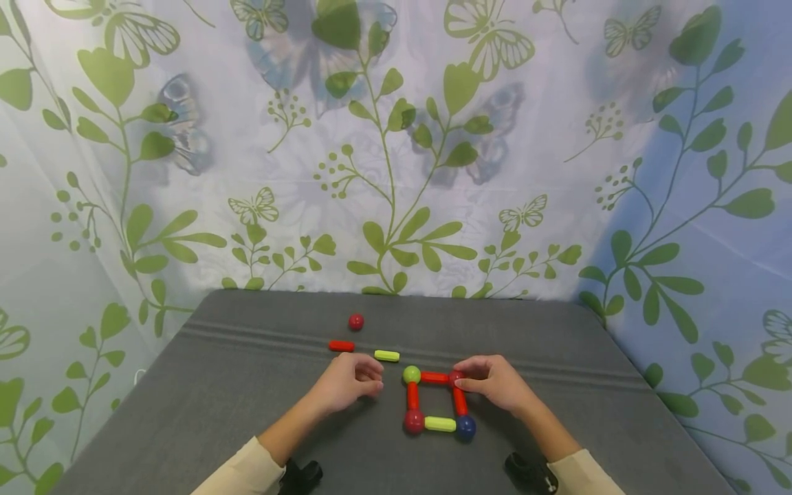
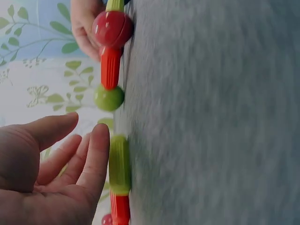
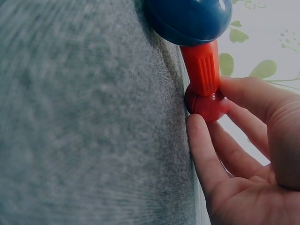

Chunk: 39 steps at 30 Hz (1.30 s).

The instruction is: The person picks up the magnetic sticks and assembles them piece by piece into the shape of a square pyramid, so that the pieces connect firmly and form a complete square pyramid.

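pale sleeves (image 1: 244,471) below a toy square (image 1: 440,424)

lower centre of frame: the right hand (image 1: 497,385) pinches the square's upper-right red ball (image 3: 206,108); left of it, the left hand (image 1: 346,381), fingers loosely bent and free, near a loose yellow rod (image 1: 386,356).

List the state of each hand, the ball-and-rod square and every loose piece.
Ball-and-rod square: closed, four rods joining four balls
Right hand: pinching the square's far-right red ball
Left hand: open, holding nothing
Loose red ball: unattached
Loose red rod: unattached, lying flat
Loose yellow-green rod: unattached, lying flat
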### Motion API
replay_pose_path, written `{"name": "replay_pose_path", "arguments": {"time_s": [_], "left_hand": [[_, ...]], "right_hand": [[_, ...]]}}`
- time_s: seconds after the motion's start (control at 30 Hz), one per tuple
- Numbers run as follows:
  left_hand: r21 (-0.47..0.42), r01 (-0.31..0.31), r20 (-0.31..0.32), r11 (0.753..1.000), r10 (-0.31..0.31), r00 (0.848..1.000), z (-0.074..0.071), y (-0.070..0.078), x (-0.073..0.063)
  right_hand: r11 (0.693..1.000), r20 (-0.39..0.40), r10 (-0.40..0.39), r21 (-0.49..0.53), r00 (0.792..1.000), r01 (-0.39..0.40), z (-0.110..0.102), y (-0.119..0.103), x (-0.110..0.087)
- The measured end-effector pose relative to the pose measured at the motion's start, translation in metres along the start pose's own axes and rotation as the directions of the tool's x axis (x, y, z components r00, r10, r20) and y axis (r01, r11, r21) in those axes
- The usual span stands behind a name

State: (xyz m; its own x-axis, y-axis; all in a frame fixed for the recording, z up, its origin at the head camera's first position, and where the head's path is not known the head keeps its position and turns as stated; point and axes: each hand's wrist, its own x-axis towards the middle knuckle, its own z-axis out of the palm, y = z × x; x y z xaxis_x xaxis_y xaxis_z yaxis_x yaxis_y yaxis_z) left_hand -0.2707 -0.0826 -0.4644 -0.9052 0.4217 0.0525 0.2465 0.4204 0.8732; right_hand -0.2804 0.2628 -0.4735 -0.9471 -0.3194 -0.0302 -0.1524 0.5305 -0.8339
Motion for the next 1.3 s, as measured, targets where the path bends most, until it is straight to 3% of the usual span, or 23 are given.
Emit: {"name": "replay_pose_path", "arguments": {"time_s": [0.23, 0.37, 0.57, 0.93, 1.1, 1.3], "left_hand": [[0.116, -0.055, -0.011, 0.992, 0.057, 0.998, -0.013, -0.001, 0.001], [0.186, -0.05, -0.016, 0.981, 0.054, 0.998, -0.016, -0.004, 0.004], [0.204, -0.054, -0.026, 0.977, 0.061, 0.998, -0.016, -0.01, 0.009], [0.313, -0.17, 0.072, 0.934, 0.156, 0.985, -0.014, -0.01, 0.015], [0.338, -0.176, 0.117, 0.925, 0.144, 0.983, -0.015, -0.01, 0.016], [0.319, -0.123, 0.136, 0.94, 0.083, 0.987, -0.015, -0.011, 0.016]], "right_hand": [[1.0, 0.005, -0.006, 0.017, 1.0, 0.006, 0.0, 0.001, 0.0], [1.0, 0.004, -0.004, 0.025, 1.0, 0.004, 0.0, 0.002, 0.0], [0.999, 0.005, -0.003, 0.032, 1.0, 0.003, 0.0, 0.002, 0.0], [0.999, 0.012, -0.001, 0.053, 1.0, 0.0, 0.0, 0.002, 0.001], [0.999, 0.014, -0.001, 0.053, 1.0, 0.001, 0.0, 0.003, 0.001], [0.999, 0.016, -0.002, 0.053, 1.0, 0.001, -0.001, 0.002, 0.0]]}}
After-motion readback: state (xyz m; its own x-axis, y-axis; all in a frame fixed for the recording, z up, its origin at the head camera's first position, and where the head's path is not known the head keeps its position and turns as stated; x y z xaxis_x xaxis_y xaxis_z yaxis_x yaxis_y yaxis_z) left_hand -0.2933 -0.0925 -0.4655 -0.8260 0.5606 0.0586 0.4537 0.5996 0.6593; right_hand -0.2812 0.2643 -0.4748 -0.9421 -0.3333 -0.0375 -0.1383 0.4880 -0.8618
